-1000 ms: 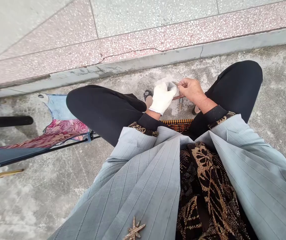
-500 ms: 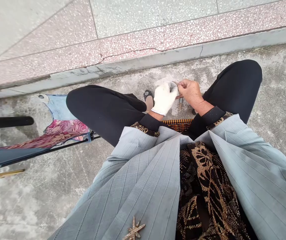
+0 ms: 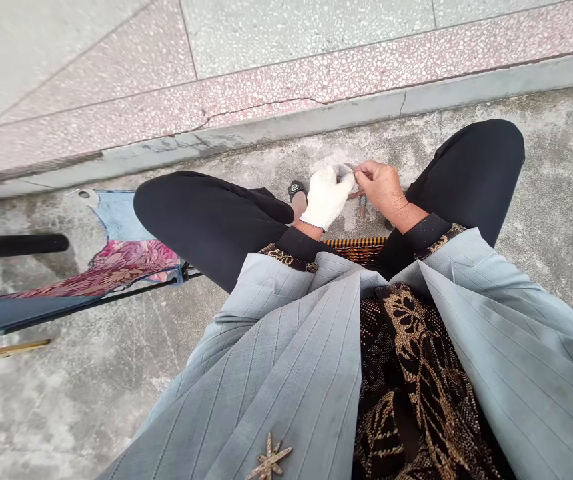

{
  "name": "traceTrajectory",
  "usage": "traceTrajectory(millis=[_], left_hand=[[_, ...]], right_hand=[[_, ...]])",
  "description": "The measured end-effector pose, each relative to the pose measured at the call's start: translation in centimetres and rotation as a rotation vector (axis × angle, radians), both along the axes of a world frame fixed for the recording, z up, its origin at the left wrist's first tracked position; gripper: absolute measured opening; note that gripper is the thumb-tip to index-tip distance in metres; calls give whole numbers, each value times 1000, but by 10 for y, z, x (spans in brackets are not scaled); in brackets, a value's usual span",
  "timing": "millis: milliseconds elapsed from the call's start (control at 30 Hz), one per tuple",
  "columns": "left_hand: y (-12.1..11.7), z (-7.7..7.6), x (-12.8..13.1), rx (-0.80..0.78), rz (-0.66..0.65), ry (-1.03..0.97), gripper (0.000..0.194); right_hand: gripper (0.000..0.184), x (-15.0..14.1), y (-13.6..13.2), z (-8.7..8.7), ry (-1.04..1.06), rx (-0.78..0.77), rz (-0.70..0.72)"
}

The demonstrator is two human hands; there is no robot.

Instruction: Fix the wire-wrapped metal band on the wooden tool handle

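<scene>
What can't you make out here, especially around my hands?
Head view: the thin piece between the left hand and right hand, too small to identify.
Head view: the left hand's grip, partly hidden behind the hand itself.
Head view: the wicker piece, mostly hidden by the coat.
Head view: the black pole, cut off by the left edge.

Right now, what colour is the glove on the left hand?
The glove is white; the head view shows it best.

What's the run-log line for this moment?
left: white knit-gloved hand, curled | right: bare hand, curled beside it | between hands: thin reddish-brown rod | grasp: unclear
</scene>
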State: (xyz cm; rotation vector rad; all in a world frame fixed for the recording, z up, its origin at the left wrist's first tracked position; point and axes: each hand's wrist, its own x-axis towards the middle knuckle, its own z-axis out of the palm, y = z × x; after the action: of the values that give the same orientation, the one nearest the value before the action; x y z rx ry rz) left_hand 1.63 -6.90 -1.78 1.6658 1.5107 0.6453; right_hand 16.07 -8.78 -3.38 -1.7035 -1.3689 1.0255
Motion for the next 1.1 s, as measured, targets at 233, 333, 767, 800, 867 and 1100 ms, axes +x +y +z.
traceTrajectory(millis=[233, 333, 767, 800, 867, 1100], left_hand=[[0, -1, -1, -25, -37, -26, 12], [-1, 0, -3, -27, -70, -26, 9], [0, 0, -9, -10, -101, 47, 7], [1, 1, -9, -12, -95, 33, 7], [2, 1, -10, -16, -88, -5, 7], [8, 2, -11, -146, -108, -244, 6]], right_hand=[[16, -2, -1, 3, -113, 0, 25], [15, 0, -1, 2, -130, 19, 57], [18, 2, 2, 10, -215, 20, 127], [19, 2, 2, 11, -173, 5, 111], [22, 1, 3, 12, -37, -59, 76], [28, -5, 6, 15, 507, -365, -162]])
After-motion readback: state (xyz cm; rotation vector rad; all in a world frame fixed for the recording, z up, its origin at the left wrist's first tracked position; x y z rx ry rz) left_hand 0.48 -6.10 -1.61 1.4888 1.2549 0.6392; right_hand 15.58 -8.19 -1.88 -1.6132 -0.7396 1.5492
